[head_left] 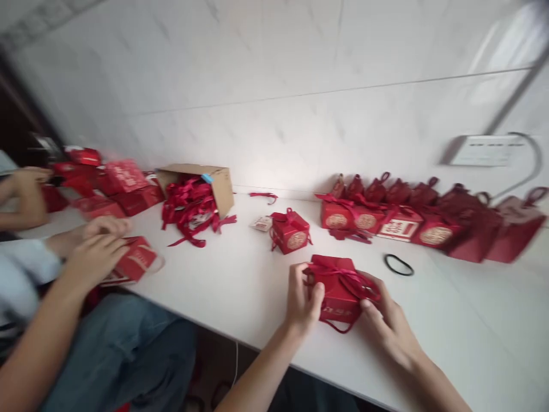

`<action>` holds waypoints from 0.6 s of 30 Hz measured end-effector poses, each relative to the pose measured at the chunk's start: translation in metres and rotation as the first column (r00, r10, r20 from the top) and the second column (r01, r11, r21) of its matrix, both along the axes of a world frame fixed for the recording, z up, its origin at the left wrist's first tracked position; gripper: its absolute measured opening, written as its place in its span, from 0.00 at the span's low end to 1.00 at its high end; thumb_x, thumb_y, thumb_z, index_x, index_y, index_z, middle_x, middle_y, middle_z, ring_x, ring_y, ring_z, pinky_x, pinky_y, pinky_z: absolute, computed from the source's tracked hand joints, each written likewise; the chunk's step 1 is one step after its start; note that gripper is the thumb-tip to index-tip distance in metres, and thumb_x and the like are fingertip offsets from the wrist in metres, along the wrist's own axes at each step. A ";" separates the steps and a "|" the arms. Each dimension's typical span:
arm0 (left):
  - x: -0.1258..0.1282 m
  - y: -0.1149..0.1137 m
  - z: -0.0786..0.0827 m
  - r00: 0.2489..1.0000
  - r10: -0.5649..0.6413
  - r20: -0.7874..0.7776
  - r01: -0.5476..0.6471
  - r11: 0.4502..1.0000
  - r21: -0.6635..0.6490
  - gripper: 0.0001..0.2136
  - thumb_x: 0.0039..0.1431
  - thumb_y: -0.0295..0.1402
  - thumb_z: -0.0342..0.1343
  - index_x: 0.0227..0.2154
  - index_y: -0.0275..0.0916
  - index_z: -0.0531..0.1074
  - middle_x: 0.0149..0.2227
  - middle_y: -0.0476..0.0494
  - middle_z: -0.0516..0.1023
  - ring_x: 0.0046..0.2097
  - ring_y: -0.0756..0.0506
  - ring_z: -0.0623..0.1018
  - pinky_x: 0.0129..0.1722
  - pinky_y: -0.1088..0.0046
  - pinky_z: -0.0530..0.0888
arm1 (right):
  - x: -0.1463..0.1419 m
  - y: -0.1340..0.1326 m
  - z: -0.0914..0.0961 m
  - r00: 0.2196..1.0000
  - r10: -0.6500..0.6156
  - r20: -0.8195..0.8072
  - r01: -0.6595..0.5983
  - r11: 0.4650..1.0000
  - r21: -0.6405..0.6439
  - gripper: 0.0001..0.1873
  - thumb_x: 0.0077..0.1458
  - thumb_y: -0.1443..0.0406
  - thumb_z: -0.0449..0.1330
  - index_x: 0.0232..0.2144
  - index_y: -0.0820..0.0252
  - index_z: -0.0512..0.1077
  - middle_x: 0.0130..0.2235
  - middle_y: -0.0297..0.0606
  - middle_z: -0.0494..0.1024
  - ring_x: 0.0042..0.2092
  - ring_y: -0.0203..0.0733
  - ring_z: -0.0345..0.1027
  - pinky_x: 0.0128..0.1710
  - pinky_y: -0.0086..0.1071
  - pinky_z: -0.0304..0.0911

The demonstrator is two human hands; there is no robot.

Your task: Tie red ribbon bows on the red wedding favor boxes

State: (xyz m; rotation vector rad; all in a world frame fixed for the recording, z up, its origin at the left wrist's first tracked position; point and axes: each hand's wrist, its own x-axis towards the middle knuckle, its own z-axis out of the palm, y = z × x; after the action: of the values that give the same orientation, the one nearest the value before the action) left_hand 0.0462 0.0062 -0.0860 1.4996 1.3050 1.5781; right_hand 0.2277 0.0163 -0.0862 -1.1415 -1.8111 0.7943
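Both my hands hold a red gift box (341, 312) close above or on the white table, near its front edge. My left hand (301, 300) grips the box's left side, its thumb against the near corner. On the opposite side, my right hand (391, 320) closes round the edge, the thumb by the loose ribbon. A dark red ribbon (332, 272) crosses the top of the box, and a loop of it hangs below the front. Just beyond stands a smaller-looking red box (291, 232) with a bow on top and a tag (261, 223) beside it.
Finished-looking red boxes (364, 220) line the wall at right, near a black elastic band (398, 265). A cardboard carton (223, 191) spills red ribbons (191, 209). At left, a co-worker's hands (96, 252) hold another red box (136, 260); more boxes (124, 174) are piled behind.
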 end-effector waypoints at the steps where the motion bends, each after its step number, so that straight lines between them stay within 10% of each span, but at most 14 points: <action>1: -0.002 0.000 0.001 1.000 -0.002 -0.008 0.002 1.000 0.019 0.16 0.54 0.41 0.48 0.43 0.38 0.59 0.39 0.40 0.71 0.36 0.45 0.73 0.37 0.68 0.72 | 0.000 -0.001 0.002 1.000 0.012 -0.003 -0.012 1.000 -0.001 0.24 0.58 0.50 0.48 0.52 0.55 0.59 0.49 0.47 0.75 0.47 0.50 0.71 0.41 0.38 0.70; 9: -0.015 0.012 0.009 0.977 -0.096 0.192 0.128 0.978 -0.162 0.19 0.52 0.52 0.50 0.33 0.38 0.67 0.30 0.46 0.71 0.31 0.46 0.71 0.30 0.72 0.69 | -0.008 -0.013 0.022 0.947 -0.141 -0.290 0.097 0.982 -0.161 0.27 0.61 0.47 0.37 0.28 0.58 0.64 0.31 0.37 0.70 0.34 0.41 0.64 0.37 0.35 0.63; 18: 0.047 -0.011 0.030 0.970 -0.201 0.135 0.234 0.924 -0.304 0.22 0.45 0.55 0.56 0.22 0.40 0.62 0.19 0.55 0.59 0.21 0.53 0.61 0.20 0.79 0.63 | 0.035 -0.051 0.023 0.890 -0.376 -0.257 0.280 0.897 -0.342 0.26 0.54 0.45 0.50 0.19 0.58 0.54 0.22 0.28 0.54 0.26 0.33 0.47 0.27 0.29 0.46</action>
State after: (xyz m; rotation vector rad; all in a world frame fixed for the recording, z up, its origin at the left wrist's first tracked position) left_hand 0.0928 -0.0051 -0.0556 1.2949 1.2206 1.2196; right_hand 0.2627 -0.0345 -0.0627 -1.3808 -1.2117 1.0003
